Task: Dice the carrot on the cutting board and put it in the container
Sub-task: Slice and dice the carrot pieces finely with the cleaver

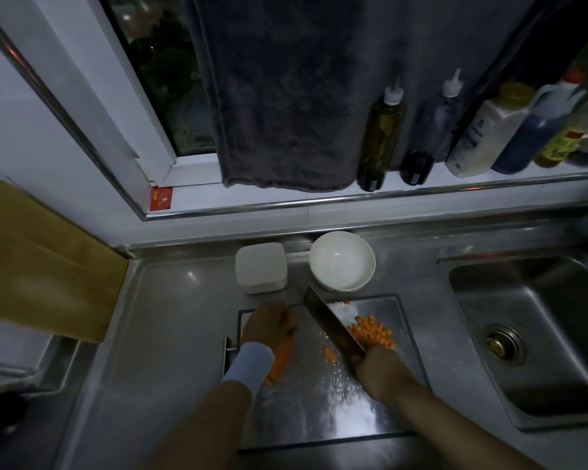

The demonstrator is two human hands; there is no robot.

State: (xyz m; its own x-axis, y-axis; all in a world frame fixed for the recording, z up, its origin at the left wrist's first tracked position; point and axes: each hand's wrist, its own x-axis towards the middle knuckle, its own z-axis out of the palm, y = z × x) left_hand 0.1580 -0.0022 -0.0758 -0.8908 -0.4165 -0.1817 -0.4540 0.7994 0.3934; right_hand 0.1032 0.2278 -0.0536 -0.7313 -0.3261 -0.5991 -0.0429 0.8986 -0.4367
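Head view, looking down at a steel counter (170, 334) in pretty dim light. The cutting board (319, 408) sat right in front of the person, shiny and wet-looking. The left hand (267, 325), with a pale blue wristband (252, 362) on the wrist, was curled down over the carrot strips (280, 362), fingers bent and pinning them to the left part of the board; the orange ends stuck out beside the wrist. The right hand (375, 364) was wrapped tight round the handle of a cleaver (330, 320), with the blade running diagonally toward the board's far edge. Couldn't tell if the edge was actually touching the board. A pile of diced carrot (370, 332) lay just right of the blade, and one loose chunk (331, 354) sat just left of it, between the two hands. Behind the board a white square container (261, 268) and a white bowl (342, 261) stood side by side, the bowl right at the blade tip. Sink (530, 334) off to the right, grey towel (286, 96) hanging at the window, row of bottles (381, 137) along the sill
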